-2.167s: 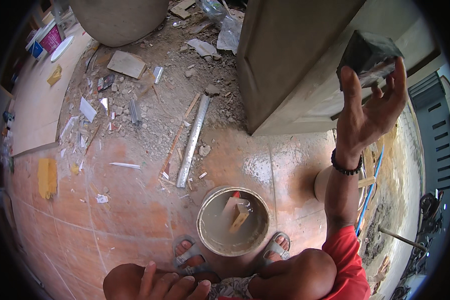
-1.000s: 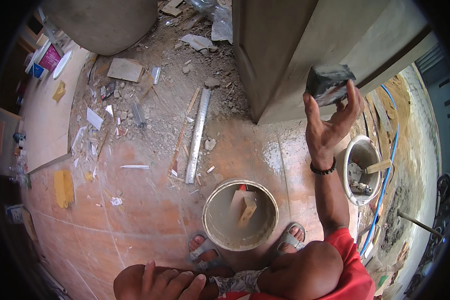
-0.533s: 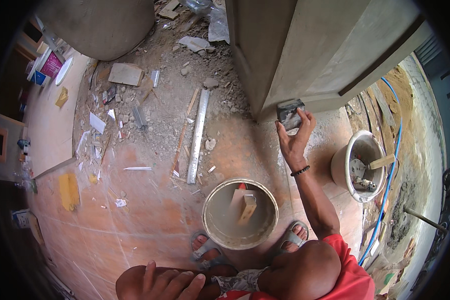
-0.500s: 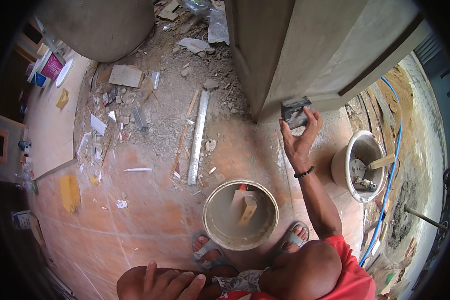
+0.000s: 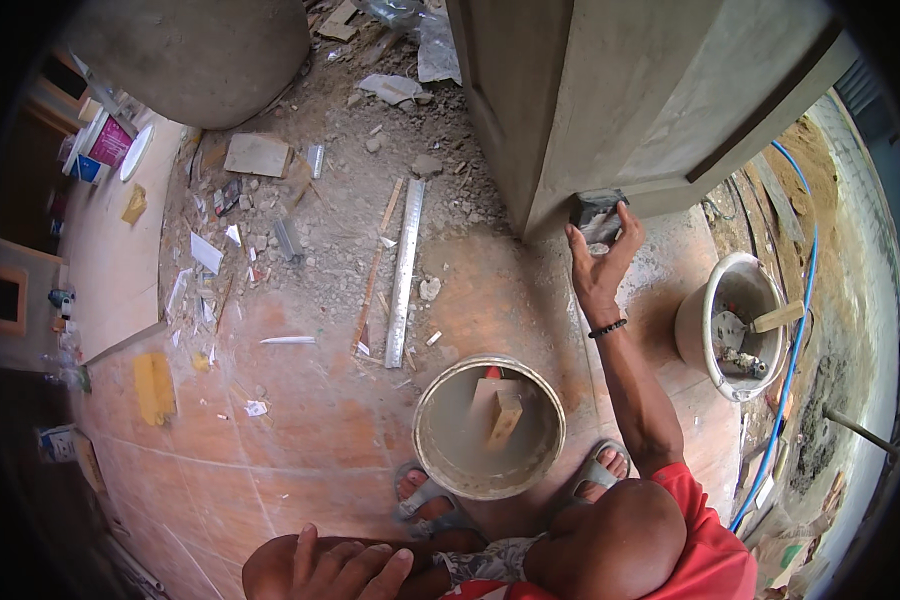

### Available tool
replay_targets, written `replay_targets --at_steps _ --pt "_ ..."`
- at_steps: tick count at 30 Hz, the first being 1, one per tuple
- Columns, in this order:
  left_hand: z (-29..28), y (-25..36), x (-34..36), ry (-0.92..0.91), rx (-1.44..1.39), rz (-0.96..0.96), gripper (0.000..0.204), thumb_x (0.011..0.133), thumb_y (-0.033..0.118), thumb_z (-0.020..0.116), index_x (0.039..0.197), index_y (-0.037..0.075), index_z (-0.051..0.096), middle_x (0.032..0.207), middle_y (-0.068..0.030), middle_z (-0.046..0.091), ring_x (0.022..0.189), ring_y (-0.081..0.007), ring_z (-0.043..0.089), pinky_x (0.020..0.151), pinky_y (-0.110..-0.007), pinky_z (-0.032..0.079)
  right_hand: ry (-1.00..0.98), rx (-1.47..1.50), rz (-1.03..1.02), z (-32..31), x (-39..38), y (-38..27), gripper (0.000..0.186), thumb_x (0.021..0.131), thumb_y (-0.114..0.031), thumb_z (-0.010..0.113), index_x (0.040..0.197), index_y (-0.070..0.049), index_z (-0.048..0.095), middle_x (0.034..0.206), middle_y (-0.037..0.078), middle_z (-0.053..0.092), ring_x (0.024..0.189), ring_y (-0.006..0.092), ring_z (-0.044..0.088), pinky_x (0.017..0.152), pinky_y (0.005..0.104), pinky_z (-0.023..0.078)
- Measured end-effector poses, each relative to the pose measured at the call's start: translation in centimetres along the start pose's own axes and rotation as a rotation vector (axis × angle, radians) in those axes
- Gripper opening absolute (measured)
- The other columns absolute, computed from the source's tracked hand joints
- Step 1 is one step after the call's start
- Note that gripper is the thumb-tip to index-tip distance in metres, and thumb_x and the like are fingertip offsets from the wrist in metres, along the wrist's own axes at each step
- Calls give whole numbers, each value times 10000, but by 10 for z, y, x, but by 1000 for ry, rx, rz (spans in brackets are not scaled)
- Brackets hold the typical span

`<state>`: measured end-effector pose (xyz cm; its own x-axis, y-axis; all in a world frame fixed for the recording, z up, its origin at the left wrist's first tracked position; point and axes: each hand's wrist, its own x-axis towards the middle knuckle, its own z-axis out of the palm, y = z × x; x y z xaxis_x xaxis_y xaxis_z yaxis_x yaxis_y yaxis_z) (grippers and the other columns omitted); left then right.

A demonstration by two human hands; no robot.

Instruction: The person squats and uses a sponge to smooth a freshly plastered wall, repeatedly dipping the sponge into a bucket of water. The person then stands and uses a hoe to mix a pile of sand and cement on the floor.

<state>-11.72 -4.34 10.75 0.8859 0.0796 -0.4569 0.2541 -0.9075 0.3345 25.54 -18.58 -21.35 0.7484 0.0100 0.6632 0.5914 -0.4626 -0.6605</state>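
Note:
My right hand (image 5: 602, 268) reaches out and grips a dark grey block (image 5: 598, 212), perhaps a sponge or rubbing block, between thumb and fingers. Its far side presses against the base of a grey plastered pillar (image 5: 610, 110). My left hand (image 5: 350, 572) lies on my left knee with its fingers spread, holding nothing. Between my feet stands a round bucket (image 5: 432, 468) of cloudy grey water. A wooden-handled trowel or float (image 5: 505, 415) rests in that water, with its lower part hidden.
A pale tub (image 5: 692, 335) with a wooden-handled tool stands to the right, beside a blue hose (image 5: 792, 370). A long metal strip (image 5: 404, 270) and rubble (image 5: 355, 200) lie ahead. Further left are a yellow sponge-like piece (image 5: 154, 388) and a pale board (image 5: 120, 270).
The whole view has shifted slightly. My right hand and the block have moved up a little along the pillar's base. My left hand still rests on the knee.

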Motion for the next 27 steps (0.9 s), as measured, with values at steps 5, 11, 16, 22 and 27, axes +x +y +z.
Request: replay_targets --at_steps 5,11,16,22,27 --pt "4 -2 0 -27 49 -44 664 708 169 775 1323 84 539 1206 -99 605 1145 -297 555 1190 -527 224 111 144 -100 -12 48 -68 896 730 -191 876 1442 -75 345 1325 163 367 1191 267 430 913 381 443" --pt "1 2 7 -50 -14 -24 627 728 152 757 1312 74 542 1204 -113 605 1155 -305 547 1189 -547 209 138 89 -271 16 63 -81 896 732 -194 869 1450 -73 347 1296 157 386 1189 294 425 966 399 412" --pt "1 1 0 -36 -10 -16 590 777 180 723 1328 78 538 1238 -124 598 1178 -314 537 1184 -556 207 101 36 154 6 9 -22 848 757 -187 845 1440 -46 363 1294 170 427 1201 299 433 965 386 414" --pt "2 1 5 -52 64 -24 558 800 211 706 1318 85 541 1238 -123 594 1180 -314 537 1186 -538 213 174 177 -227 -10 87 -138 879 739 -180 857 1455 -61 360 1314 162 408 1203 294 429 964 393 421" --pt "6 2 5 -45 49 -11 551 791 196 715 1302 78 544 1218 -125 594 1172 -318 539 1186 -538 212 199 115 -227 18 83 -106 865 741 -221 865 1440 -54 384 1332 166 386 1214 312 424 977 397 422"
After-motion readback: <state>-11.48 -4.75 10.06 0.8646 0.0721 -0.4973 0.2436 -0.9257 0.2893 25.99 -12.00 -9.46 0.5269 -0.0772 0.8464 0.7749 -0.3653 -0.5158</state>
